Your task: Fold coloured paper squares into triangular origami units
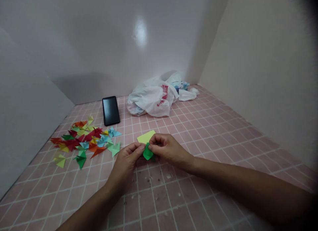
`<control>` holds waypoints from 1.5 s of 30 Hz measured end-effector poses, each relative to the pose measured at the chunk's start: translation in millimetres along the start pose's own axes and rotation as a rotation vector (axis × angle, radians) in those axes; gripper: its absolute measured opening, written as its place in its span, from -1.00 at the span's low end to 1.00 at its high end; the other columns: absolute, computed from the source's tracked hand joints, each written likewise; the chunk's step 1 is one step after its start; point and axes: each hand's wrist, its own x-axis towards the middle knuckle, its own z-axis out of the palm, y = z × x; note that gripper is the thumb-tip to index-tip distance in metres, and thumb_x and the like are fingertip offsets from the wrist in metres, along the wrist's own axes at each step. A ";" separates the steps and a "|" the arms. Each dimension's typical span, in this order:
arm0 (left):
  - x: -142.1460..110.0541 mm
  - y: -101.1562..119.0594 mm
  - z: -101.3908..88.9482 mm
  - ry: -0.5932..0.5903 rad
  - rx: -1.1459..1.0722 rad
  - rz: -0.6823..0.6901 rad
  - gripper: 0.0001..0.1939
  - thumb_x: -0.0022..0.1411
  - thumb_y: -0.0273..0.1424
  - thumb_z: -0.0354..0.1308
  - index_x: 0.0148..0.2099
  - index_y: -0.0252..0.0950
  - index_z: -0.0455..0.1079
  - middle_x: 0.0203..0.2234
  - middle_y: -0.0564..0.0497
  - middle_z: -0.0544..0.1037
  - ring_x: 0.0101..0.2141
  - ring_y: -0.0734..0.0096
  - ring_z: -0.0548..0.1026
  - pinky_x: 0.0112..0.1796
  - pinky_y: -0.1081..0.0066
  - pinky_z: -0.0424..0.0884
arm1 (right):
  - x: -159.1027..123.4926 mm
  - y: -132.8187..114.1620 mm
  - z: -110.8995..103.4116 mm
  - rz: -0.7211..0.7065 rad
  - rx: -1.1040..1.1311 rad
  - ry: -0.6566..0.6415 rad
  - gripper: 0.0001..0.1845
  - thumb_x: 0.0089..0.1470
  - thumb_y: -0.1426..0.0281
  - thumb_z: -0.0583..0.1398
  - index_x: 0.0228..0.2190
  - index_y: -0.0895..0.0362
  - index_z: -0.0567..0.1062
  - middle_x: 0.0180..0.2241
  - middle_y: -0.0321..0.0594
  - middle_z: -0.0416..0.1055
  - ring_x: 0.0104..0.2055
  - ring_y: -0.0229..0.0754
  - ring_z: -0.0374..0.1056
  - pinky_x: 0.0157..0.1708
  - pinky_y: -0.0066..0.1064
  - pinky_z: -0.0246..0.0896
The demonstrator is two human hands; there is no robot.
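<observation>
Just nearer you than the yellow sheet point(145, 137), your left hand point(131, 156) and right hand point(171, 151) pinch the green paper point(148, 153) between thumbs and fingers, likely to steady its folds; folded pieces point(93, 135) left of that sheet leave you room.

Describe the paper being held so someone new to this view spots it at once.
On the pink tiled surface, look right of the pile of folded papers. There the left hand and right hand pinch a small green paper. It is green, unlike the yellow paper beyond, and held, unlike the pile's green pieces.
</observation>
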 end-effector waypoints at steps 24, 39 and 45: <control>3.3 -7.4 -6.9 0.029 0.180 0.062 -0.72 0.03 -0.22 0.38 -0.36 -0.33 0.47 -0.52 0.06 0.56 -0.48 0.46 0.52 -0.35 0.46 0.45 | -2.0 3.5 1.1 -0.023 0.009 -0.037 -0.83 0.05 0.33 0.20 -0.47 0.18 0.41 -0.57 -0.34 0.37 -0.57 -0.34 0.31 -0.54 -0.48 0.20; 2.3 -1.8 -6.1 0.051 0.259 0.065 -0.77 0.02 -0.25 0.37 -0.38 -0.31 0.49 -0.51 0.06 0.55 -0.48 0.47 0.49 -0.40 0.48 0.42 | -2.1 5.7 0.9 -0.069 0.010 -0.004 -0.85 0.00 0.34 0.25 -0.46 0.16 0.40 -0.53 -0.36 0.34 -0.53 -0.34 0.27 -0.54 -0.48 0.19; 2.8 -0.8 -11.3 0.021 0.326 0.073 -0.78 0.05 -0.24 0.35 -0.37 -0.31 0.56 -0.47 0.01 0.58 -0.44 0.43 0.49 -0.36 0.46 0.40 | -3.6 2.8 0.6 -0.057 0.066 -0.031 -0.84 0.00 0.36 0.26 -0.46 0.17 0.40 -0.53 -0.38 0.34 -0.54 -0.37 0.26 -0.53 -0.51 0.17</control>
